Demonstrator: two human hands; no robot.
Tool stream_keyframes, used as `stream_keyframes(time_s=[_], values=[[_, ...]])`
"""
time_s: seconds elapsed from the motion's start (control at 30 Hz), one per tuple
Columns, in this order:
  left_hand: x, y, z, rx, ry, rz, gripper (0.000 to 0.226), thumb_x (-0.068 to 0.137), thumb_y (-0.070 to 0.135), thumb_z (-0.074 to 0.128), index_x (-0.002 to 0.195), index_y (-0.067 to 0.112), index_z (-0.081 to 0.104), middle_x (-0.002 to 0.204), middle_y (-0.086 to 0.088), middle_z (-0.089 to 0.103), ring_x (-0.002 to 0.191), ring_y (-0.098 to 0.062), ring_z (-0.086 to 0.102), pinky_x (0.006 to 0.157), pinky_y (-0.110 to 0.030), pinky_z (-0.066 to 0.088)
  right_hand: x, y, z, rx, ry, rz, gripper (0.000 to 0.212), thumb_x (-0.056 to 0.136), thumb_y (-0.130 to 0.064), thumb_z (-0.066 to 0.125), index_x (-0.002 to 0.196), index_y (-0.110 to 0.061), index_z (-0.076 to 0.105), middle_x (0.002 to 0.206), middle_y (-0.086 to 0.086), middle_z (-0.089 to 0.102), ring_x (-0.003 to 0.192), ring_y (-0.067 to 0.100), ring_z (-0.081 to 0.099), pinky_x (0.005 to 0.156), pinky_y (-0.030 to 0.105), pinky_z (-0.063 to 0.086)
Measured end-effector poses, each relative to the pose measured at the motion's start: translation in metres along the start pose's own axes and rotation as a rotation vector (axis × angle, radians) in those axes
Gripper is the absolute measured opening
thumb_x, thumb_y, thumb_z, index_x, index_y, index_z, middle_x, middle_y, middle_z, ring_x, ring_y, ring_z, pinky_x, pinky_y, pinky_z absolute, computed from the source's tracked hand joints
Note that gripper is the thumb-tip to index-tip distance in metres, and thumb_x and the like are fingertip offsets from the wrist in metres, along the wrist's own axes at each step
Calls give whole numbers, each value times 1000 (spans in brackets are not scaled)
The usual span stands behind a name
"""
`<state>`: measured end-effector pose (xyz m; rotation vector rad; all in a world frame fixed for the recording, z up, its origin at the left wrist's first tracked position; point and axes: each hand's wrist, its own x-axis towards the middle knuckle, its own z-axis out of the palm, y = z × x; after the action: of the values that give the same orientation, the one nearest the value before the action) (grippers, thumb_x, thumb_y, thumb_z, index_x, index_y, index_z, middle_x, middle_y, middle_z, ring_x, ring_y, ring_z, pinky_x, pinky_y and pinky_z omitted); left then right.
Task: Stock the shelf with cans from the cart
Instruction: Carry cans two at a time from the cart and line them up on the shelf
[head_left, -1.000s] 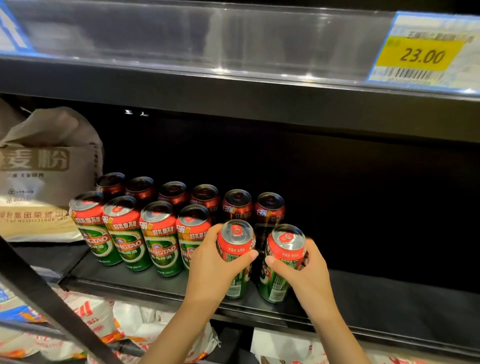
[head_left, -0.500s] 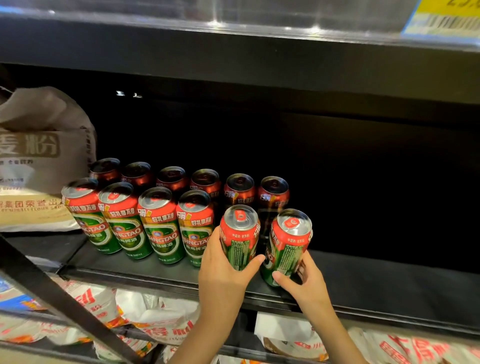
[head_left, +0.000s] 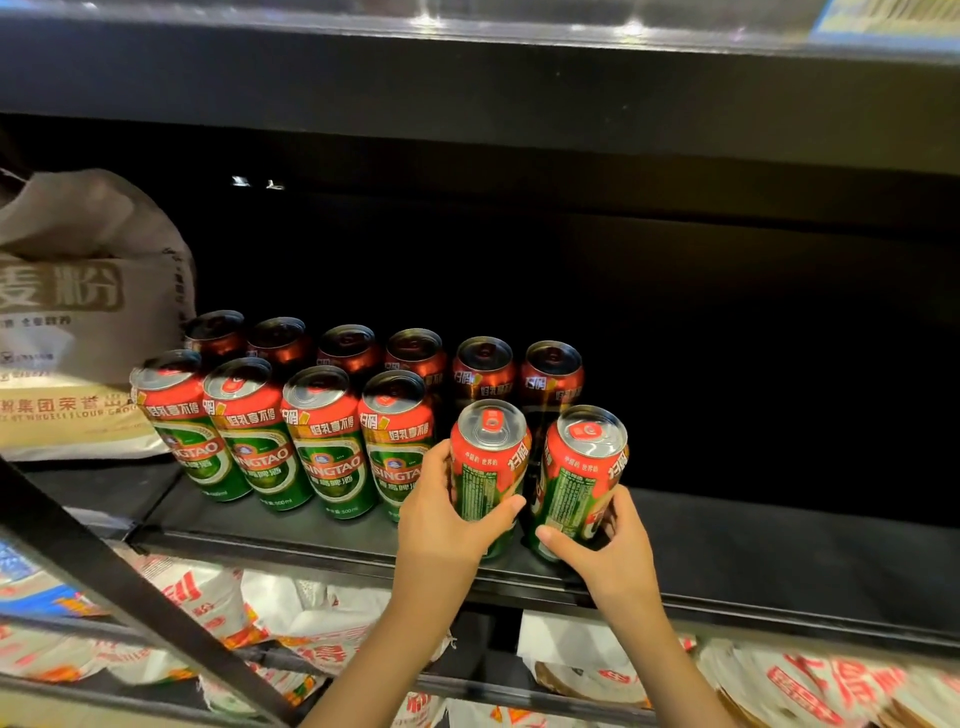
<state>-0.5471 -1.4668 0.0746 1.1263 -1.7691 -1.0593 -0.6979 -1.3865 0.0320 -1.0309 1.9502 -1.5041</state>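
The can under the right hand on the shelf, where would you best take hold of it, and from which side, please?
Grip the right-hand can round its lower body from the front. It stands slightly tilted at the shelf edge, with another row close behind and the left hand holding its neighbour beside it, so only front and right are free. The right hand already wraps it so.

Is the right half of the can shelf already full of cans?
No, the shelf is bare to the right of the can in the right hand.

Glossy metal cans (head_left: 332, 441), matt black shelf (head_left: 753, 561), paper sack (head_left: 78, 312)
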Motion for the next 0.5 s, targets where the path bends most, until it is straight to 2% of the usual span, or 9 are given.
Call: stream_keyframes(time_s=[0.13, 0.27, 0.37, 0.43, 0.5], values=[[2, -4, -4, 36, -24, 69, 70, 70, 39, 78, 132, 31, 48, 115, 21, 53, 111, 6, 49, 91, -14, 42, -2, 1, 2, 29, 2, 19, 63, 65, -27, 85, 116, -28, 48, 108, -14, 62, 102, -1, 57, 80, 17, 46], [0, -4, -3, -11, -37, 53, 73, 70, 34, 80, 132, 33, 42, 119, 24, 50, 110, 6, 49, 92, -13, 40, -4, 4, -5, 68, -94, 11, 67, 74, -20, 78, 130, -31, 42, 121, -16, 59, 114, -1, 54, 96, 22, 46], [-1, -6, -3, -55, -56, 22, 73, 70, 30, 80, 131, 25, 40, 120, 14, 50, 114, -3, 49, 96, -13, 37, -1, 2, -9, 63, -104, 6, 70, 73, -18, 79, 132, -29, 44, 121, -16, 60, 112, -4, 55, 95, 16, 45], [0, -6, -5, -68, -86, 35, 67, 72, 28, 79, 128, 28, 42, 119, 17, 51, 112, 5, 49, 93, -7, 35, 1, -1, -7, 24, -86, 3, 72, 68, -25, 82, 130, -31, 45, 120, -17, 60, 109, -6, 55, 88, 10, 44], [0, -7, -6, -80, -88, 64, 64, 73, 28, 78, 128, 31, 45, 119, 21, 53, 109, 14, 49, 91, -3, 38, 3, -3, -3, -18, -63, -3, 72, 66, -31, 84, 128, -31, 47, 120, -16, 58, 109, -3, 54, 88, 13, 43]])
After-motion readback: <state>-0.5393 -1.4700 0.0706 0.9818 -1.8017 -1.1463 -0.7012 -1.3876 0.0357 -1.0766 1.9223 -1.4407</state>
